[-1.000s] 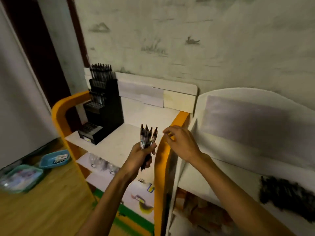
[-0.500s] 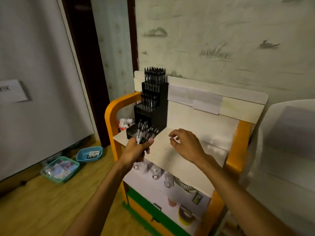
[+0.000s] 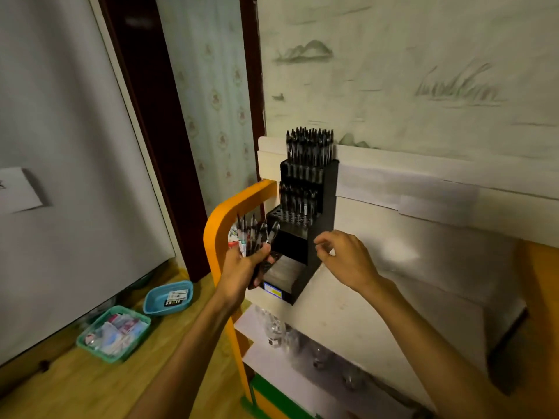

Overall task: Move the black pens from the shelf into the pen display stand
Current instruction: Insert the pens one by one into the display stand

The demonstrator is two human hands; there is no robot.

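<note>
A black stepped pen display stand (image 3: 320, 231) stands on the white top of an orange-framed shelf unit (image 3: 357, 300). Its upper tiers are packed with upright black pens (image 3: 310, 146); the lower tiers show open holes. My left hand (image 3: 242, 270) grips a fanned bunch of several black pens (image 3: 254, 237), tips up, just left of the stand's lower tiers. My right hand (image 3: 344, 258) hovers beside the stand's right front, fingers loosely curled, thumb and forefinger close together, holding nothing visible.
The shelf unit's orange side rail (image 3: 223, 225) curves up at the left of my left hand. Glass items (image 3: 281, 331) sit on a lower shelf. A blue tray (image 3: 168, 297) and a green basket (image 3: 113, 334) lie on the wooden floor. A patterned wall stands behind.
The view has swung left and closer to the stand. My left hand carried the pen bunch up beside the stand's lower tiers. My right hand moved in beside the stand.
</note>
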